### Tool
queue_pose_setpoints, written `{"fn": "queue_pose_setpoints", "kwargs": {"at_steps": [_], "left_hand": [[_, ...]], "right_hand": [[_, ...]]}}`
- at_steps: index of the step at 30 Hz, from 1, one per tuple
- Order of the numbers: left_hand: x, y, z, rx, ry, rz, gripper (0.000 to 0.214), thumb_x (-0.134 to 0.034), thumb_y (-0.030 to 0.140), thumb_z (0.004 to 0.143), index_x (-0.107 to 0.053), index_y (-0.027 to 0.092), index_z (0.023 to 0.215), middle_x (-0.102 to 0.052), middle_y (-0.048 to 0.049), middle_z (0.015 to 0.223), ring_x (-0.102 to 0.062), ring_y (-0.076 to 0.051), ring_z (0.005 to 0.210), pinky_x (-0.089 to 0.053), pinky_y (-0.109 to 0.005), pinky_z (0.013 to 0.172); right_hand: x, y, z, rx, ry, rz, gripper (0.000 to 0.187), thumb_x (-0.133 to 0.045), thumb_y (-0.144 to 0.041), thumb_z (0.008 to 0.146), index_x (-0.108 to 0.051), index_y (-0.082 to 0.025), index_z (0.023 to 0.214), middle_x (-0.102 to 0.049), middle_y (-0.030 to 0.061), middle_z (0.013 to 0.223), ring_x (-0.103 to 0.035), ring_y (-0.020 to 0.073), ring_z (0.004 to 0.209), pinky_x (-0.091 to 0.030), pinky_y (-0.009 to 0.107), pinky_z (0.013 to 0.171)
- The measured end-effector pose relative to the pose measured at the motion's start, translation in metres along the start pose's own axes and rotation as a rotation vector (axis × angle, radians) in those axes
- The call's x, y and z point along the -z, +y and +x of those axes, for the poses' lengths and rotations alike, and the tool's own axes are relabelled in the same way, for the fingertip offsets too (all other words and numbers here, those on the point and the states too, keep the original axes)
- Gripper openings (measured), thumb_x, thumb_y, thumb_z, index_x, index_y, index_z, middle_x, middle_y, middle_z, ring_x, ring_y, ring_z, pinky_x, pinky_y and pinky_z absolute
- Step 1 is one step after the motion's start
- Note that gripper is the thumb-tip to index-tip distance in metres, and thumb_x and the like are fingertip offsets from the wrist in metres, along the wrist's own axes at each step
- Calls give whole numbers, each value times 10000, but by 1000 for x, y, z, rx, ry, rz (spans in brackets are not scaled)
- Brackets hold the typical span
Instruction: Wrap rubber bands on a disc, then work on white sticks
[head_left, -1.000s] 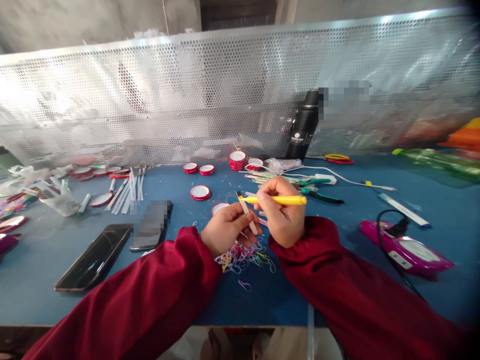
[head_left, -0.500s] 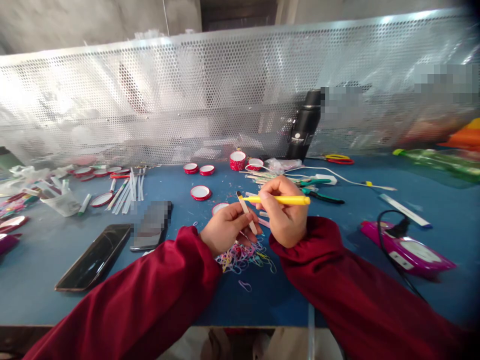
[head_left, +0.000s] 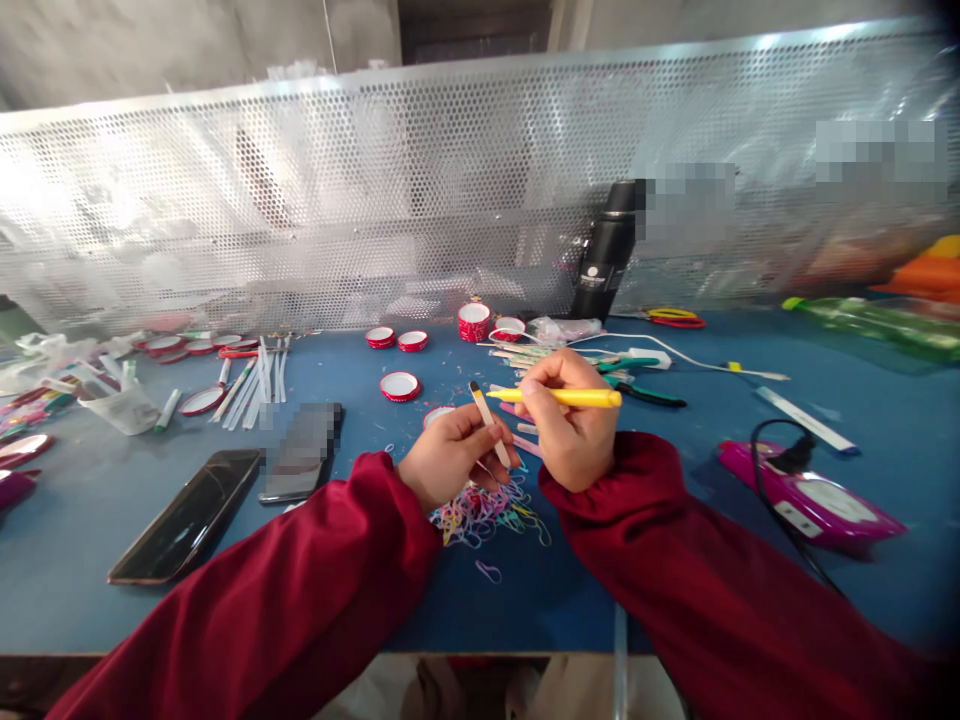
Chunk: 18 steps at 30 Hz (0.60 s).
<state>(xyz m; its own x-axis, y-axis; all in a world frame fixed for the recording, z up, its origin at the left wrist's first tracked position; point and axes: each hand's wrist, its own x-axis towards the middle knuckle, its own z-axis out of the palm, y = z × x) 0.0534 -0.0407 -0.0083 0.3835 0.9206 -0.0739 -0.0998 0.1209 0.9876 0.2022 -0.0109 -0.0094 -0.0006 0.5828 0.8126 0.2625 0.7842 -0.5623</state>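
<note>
My left hand (head_left: 448, 455) pinches a flat wooden stick (head_left: 485, 412) with a dark tip, tilted up and to the left. My right hand (head_left: 570, 430) grips a yellow pen-like tool (head_left: 564, 397) held level, its tip pointing left toward the stick's upper end. Both hands hover over a heap of small coloured rubber bands (head_left: 484, 515) on the blue table (head_left: 525, 590). More sticks (head_left: 525, 352) lie just behind the hands. Both sleeves are dark red.
Red-rimmed lids (head_left: 400, 385) lie behind the hands, with white sticks (head_left: 259, 380) at the left. Two phones (head_left: 187, 513) lie front left. A black bottle (head_left: 606, 262), green pliers (head_left: 637, 390), scissors (head_left: 675, 318) and a magenta device (head_left: 814, 497) with a black cable sit at the right. A perforated metal screen (head_left: 375, 200) closes the back.
The yellow tool's tip has drawn slightly away from the stick to the right, and the stick has tilted a little. The hands otherwise stay in place.
</note>
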Motion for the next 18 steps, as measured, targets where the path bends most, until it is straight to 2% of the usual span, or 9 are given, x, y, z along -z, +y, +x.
{"fn": "queue_pose_setpoints", "kwargs": {"at_steps": [10, 18], "left_hand": [[0, -1, 1, -11, -15, 13, 197, -606, 337, 853, -525, 159, 830, -633, -14, 724, -589, -79, 521, -477, -196, 477], [-2, 1, 0, 3, -1, 9, 181, -604, 321, 852, -524, 161, 828, -634, -11, 721, -591, -79, 511, -464, -191, 463]], "right_hand": [[-3, -2, -2, -16, -67, 18, 139, -548, -254, 879, -535, -207, 748, -519, -27, 596, -501, 126, 518, -377, 286, 508], [0, 0, 0, -8, 10, -1, 142, -552, -244, 873, -538, -209, 736, -527, -24, 592, -515, 134, 530, -401, 291, 523]]}}
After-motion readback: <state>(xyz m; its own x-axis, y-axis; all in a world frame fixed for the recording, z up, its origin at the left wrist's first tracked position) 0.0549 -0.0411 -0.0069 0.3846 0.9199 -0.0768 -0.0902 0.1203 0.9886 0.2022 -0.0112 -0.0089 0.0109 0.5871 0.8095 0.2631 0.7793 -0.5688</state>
